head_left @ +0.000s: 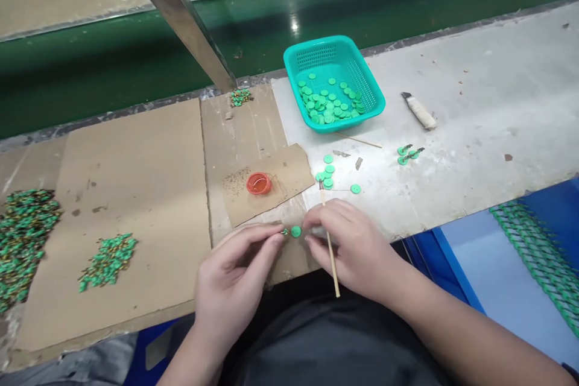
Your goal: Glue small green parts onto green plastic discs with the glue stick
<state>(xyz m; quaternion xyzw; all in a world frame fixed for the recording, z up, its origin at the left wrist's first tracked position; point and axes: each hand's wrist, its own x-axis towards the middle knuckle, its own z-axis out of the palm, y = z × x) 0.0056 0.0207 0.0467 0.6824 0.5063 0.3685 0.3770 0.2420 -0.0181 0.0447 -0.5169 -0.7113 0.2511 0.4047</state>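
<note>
My left hand [242, 268] pinches a small green-and-brown piece between thumb and fingertips. At its right end sits a round green disc [295, 231], facing up. Just right of the disc, my right hand [348, 244] is closed with a thin wooden-handled brush [333, 259] across its fingers. The brush's dark tip points away from me, over several loose green discs [329, 169] on the table. A small red cup [259, 183] of amber liquid stands beyond my left hand, on a piece of brown cardboard [289, 172].
A teal basket [379, 110] of green discs stands at the back. Right of it lie a white-handled knife [420, 111] and several assembled green pieces [409, 155]. Leftward, small green-and-brass parts form a pile [108, 260] on cardboard and a larger heap [25, 241] at the edge.
</note>
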